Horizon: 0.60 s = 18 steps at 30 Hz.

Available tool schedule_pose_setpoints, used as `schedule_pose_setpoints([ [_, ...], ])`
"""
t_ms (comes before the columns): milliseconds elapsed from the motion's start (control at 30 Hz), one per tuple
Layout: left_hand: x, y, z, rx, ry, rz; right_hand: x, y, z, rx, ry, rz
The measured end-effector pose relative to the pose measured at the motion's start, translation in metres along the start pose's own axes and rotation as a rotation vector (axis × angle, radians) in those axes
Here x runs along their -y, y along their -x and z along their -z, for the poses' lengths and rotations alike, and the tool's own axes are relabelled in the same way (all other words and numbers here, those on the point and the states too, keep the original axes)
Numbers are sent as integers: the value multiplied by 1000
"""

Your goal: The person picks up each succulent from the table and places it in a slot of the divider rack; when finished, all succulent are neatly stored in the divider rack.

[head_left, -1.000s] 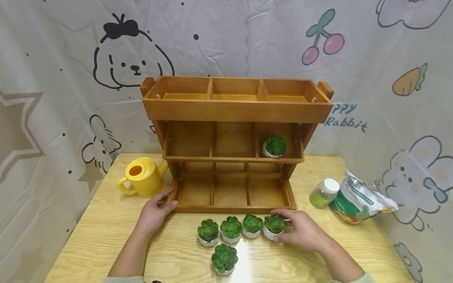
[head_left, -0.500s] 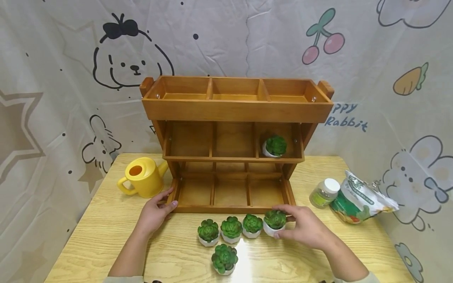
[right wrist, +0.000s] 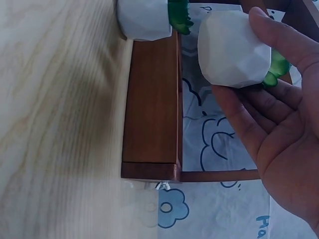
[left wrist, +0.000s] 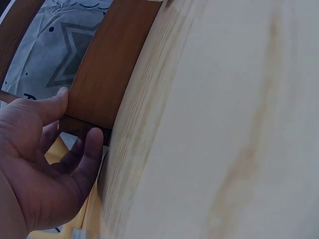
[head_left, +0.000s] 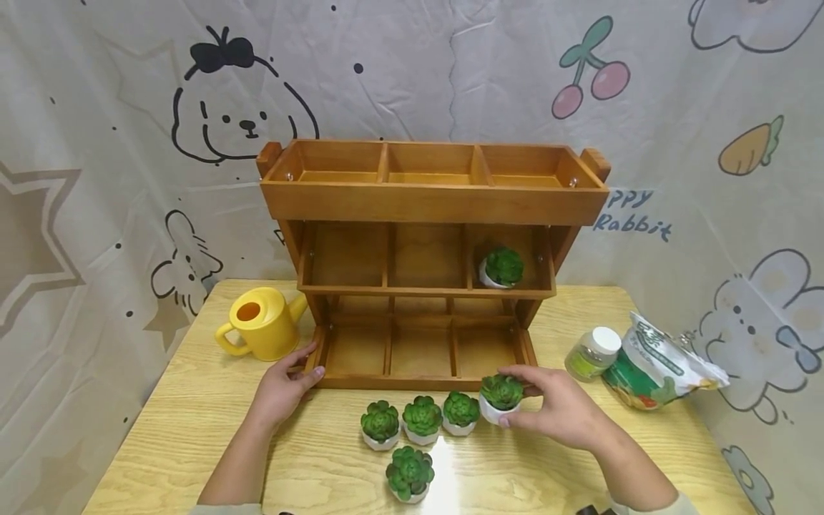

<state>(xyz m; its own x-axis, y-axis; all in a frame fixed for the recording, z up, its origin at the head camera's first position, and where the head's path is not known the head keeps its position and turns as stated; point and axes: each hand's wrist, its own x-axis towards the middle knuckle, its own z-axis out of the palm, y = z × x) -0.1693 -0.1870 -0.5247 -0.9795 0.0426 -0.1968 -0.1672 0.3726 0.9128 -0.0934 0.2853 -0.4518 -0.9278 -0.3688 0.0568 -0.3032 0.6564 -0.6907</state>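
My right hand [head_left: 558, 409] holds a potted succulent [head_left: 501, 393] by its white faceted pot, thumb on one side and fingers on the other. In the right wrist view, this pot [right wrist: 232, 50] is raised off the table, just in front of the wooden shelf's [head_left: 433, 382] lowest tier. My left hand [head_left: 283, 386] grips the front left corner of that tier; in the left wrist view its thumb and fingers lie around the tray end [left wrist: 87, 124]. Three succulents [head_left: 422, 416] stand in a row on the table, with another succulent [head_left: 410, 472] nearer me.
One succulent [head_left: 503, 267] sits in the middle tier's right compartment. A yellow watering can [head_left: 262, 325] stands left of the shelf. On the right are a white-lidded jar [head_left: 594, 352] and a green and white bag [head_left: 656, 365]. A patterned cloth hangs behind.
My right hand has lifted the rightmost succulent of the row off the table and moved it slightly up toward the shelf. My left hand stays at the shelf corner.
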Motion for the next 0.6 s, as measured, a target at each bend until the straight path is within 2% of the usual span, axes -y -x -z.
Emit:
schedule_pose_setpoints([
  [333, 2, -1, -3, -14, -7, -1, 10, -1, 4, -25, 41, 7],
  [600, 2, -2, 0, -13, 5, 4, 17, -8, 7, -62, 37, 54],
])
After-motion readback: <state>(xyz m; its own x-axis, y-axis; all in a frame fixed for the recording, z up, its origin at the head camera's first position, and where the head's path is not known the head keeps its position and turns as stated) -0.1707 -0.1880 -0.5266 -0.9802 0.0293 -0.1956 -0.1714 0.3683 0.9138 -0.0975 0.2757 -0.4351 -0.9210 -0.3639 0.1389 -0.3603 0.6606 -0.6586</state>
